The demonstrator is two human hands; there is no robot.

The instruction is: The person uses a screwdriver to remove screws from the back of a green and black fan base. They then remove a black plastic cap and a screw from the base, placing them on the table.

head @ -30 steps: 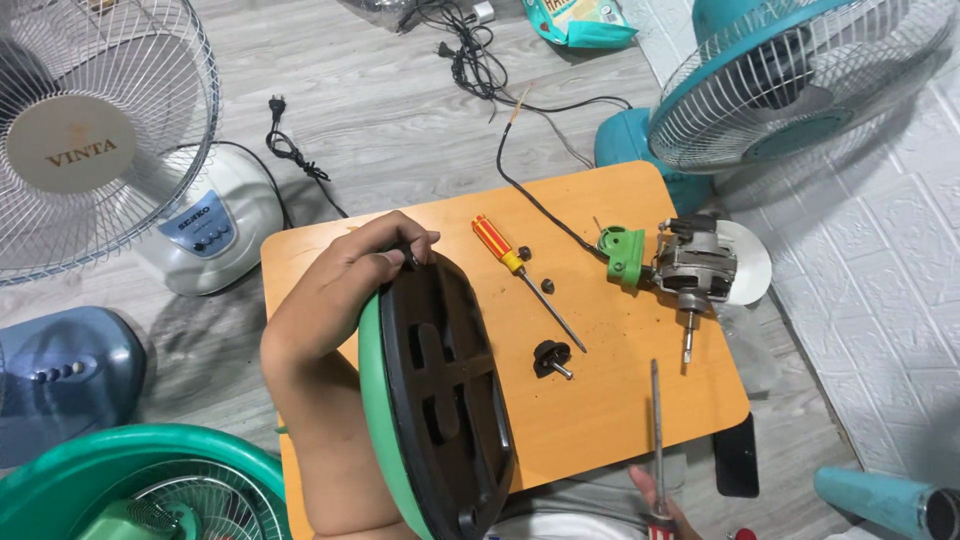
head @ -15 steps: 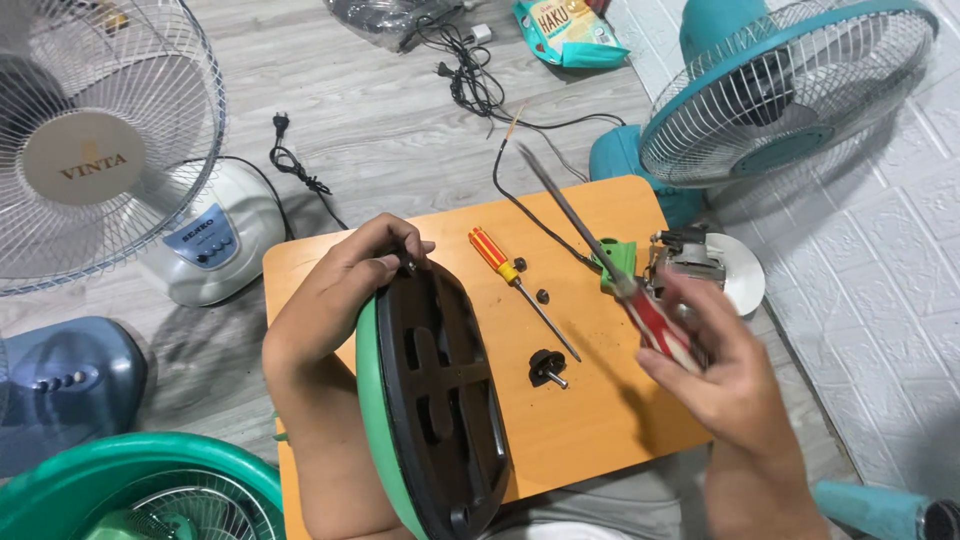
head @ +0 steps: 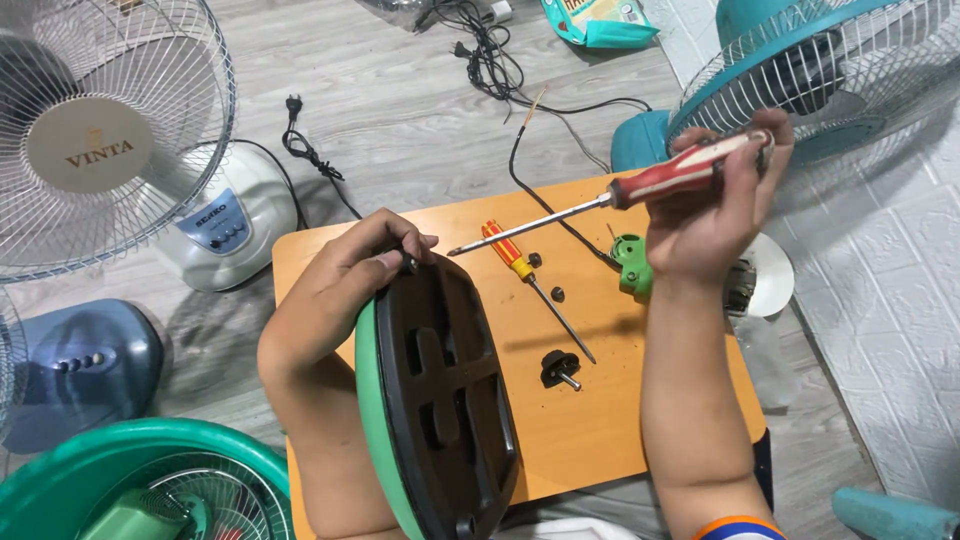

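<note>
My left hand grips the top rim of a green fan base stood on edge, its black underside facing right. My right hand holds a long screwdriver with a red handle; the shaft slants down to the left and its tip is close to my left fingers at the top of the base. On the small orange wooden table lie a shorter orange-handled screwdriver, a black knob with a metal pin, two small dark screws and a green fan motor partly behind my right wrist.
A white standing fan stands at the left with its black cord on the grey floor. A teal fan is at the top right, a blue fan base at the left, a green fan guard at the bottom left.
My right hand has come up from the table's front edge with the red-handled screwdriver, turned it, and brought its tip toward the top of the fan base. My left hand has kept its hold.
</note>
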